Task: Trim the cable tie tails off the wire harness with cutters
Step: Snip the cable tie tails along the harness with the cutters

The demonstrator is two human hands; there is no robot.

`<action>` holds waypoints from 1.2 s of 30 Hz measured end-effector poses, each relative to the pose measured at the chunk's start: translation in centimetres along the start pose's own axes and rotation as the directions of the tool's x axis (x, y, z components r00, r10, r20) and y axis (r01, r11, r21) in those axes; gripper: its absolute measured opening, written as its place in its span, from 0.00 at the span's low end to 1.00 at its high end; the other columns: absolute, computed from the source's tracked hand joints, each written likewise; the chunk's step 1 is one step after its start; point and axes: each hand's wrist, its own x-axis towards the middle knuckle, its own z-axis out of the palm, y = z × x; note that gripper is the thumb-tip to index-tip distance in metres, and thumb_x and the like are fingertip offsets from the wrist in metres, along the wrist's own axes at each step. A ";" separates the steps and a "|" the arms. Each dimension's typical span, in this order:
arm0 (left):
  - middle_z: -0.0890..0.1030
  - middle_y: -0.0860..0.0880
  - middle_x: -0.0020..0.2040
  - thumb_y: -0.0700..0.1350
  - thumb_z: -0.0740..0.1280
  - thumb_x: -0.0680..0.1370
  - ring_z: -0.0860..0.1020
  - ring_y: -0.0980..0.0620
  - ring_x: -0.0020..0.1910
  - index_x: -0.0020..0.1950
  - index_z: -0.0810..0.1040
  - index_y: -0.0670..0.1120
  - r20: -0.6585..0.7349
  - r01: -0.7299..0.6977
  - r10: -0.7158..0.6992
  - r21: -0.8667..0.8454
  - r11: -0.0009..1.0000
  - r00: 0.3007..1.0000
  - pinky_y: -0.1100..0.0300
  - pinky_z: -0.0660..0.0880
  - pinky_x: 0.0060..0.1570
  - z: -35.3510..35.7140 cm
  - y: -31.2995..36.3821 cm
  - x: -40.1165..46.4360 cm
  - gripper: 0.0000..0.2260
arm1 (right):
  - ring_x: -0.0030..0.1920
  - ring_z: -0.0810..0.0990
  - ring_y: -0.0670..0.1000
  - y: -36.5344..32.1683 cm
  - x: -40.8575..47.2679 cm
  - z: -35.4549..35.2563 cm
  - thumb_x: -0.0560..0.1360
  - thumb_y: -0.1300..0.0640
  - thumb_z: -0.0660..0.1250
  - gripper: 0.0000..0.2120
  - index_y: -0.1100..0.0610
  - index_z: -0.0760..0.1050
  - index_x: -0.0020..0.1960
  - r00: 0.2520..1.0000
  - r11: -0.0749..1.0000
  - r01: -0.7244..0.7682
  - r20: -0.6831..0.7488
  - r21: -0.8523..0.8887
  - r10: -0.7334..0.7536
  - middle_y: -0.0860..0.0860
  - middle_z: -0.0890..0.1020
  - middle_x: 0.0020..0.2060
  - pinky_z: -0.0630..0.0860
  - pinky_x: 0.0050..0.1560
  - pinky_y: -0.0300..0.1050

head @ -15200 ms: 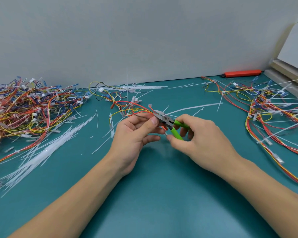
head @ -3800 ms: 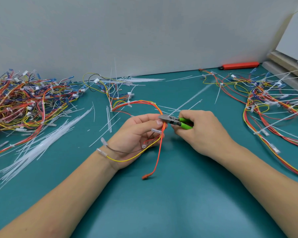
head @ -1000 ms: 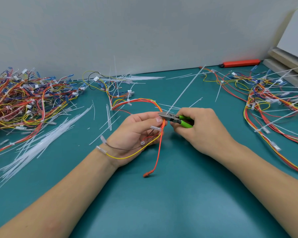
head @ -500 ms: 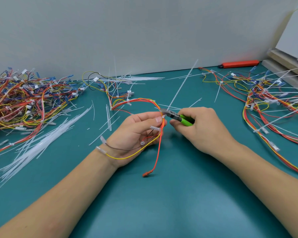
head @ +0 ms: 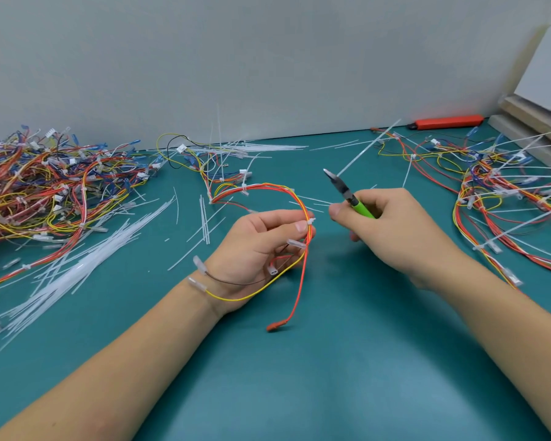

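My left hand pinches a red, orange and yellow wire harness at a white cable tie head. The harness arches away to the left, and its loose ends hang below my palm, one ending in an orange terminal. My right hand grips green-handled cutters, jaws pointing up and left, lifted clear of the harness. A long white tie tail lies loose on the mat beyond the jaws.
A big heap of harnesses fills the left of the teal mat, with a drift of cut white tails in front. More harnesses with long tails lie at the right. An orange knife sits by the back wall.
The cutters have left the tie head and swung up and right. The long tail that stood at the jaws is now separate, lying farther back on the mat. My left hand barely moved.
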 end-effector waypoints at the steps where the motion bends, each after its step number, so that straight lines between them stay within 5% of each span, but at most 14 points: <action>1: 0.84 0.46 0.40 0.38 0.70 0.75 0.78 0.55 0.32 0.58 0.82 0.38 -0.005 -0.006 0.006 0.013 1.000 1.000 0.64 0.77 0.36 0.0 -0.1 0.0 0.12 | 0.32 0.70 0.49 -0.2 0.0 0.0 0.77 0.40 0.71 0.21 0.59 0.77 0.43 0.999 0.997 -0.028 0.026 0.070 0.026 0.54 0.78 0.31 0.66 0.38 0.47; 6: 0.83 0.46 0.39 0.35 0.67 0.79 0.76 0.54 0.31 0.58 0.81 0.37 -0.025 -0.027 0.030 0.103 0.994 0.999 0.62 0.69 0.32 0.2 -0.5 0.3 0.09 | 0.30 0.76 0.52 -1.3 -0.3 -0.5 0.79 0.44 0.70 0.13 0.54 0.83 0.52 0.937 0.860 -0.301 0.298 0.413 0.184 0.55 0.82 0.34 0.75 0.31 0.44; 11: 0.81 0.48 0.35 0.34 0.67 0.79 0.74 0.56 0.26 0.58 0.79 0.34 0.017 -0.067 0.065 0.202 0.977 0.998 0.67 0.67 0.23 0.3 -0.8 0.4 0.08 | 0.34 0.80 0.55 -1.9 -0.9 -0.7 0.81 0.46 0.67 0.16 0.56 0.80 0.61 0.800 0.736 -0.507 0.563 0.449 0.208 0.57 0.82 0.38 0.82 0.40 0.52; 16: 0.81 0.44 0.35 0.36 0.70 0.79 0.76 0.52 0.28 0.52 0.82 0.40 0.086 -0.093 0.068 0.336 0.937 0.994 0.67 0.68 0.23 0.1 -0.8 0.2 0.03 | 0.34 0.80 0.55 -2.0 -0.8 -0.6 0.84 0.47 0.63 0.14 0.54 0.82 0.61 0.824 0.686 -0.527 0.501 0.503 0.266 0.57 0.81 0.37 0.83 0.41 0.56; 23: 0.81 0.44 0.35 0.40 0.72 0.75 0.76 0.52 0.27 0.51 0.85 0.41 0.162 -0.082 0.025 0.351 0.933 0.986 0.68 0.67 0.22 -0.2 -0.5 -0.1 0.06 | 0.32 0.74 0.49 -2.4 -1.0 -0.3 0.82 0.48 0.66 0.12 0.54 0.84 0.51 0.943 0.878 -0.305 0.242 0.368 0.227 0.50 0.78 0.32 0.77 0.36 0.46; 27: 0.83 0.35 0.39 0.39 0.73 0.75 0.77 0.46 0.36 0.50 0.86 0.41 0.236 -0.107 0.002 0.431 0.896 0.972 0.58 0.74 0.37 0.0 -0.6 -0.4 0.05 | 0.32 0.73 0.49 -2.5 -1.4 0.1 0.80 0.49 0.70 0.10 0.56 0.82 0.47 0.964 0.916 -0.228 0.211 0.331 0.164 0.48 0.78 0.31 0.73 0.33 0.43; 31: 0.83 0.40 0.36 0.38 0.73 0.75 0.75 0.52 0.31 0.47 0.86 0.43 0.291 -0.167 0.007 0.532 0.830 0.957 0.61 0.73 0.32 0.5 -0.6 -0.7 0.04 | 0.30 0.70 0.50 -2.3 -1.7 0.5 0.77 0.55 0.75 0.03 0.54 0.83 0.48 0.977 0.935 -0.155 0.191 0.320 0.097 0.47 0.75 0.27 0.68 0.30 0.40; 36: 0.85 0.40 0.42 0.41 0.72 0.76 0.80 0.49 0.36 0.50 0.86 0.44 0.291 -0.163 0.004 0.525 0.835 0.957 0.57 0.78 0.34 0.6 -0.7 -0.9 0.04 | 0.29 0.72 0.47 -2.2 -1.6 0.4 0.77 0.58 0.75 0.02 0.55 0.83 0.46 0.975 0.939 -0.143 0.207 0.312 0.080 0.48 0.76 0.28 0.71 0.30 0.37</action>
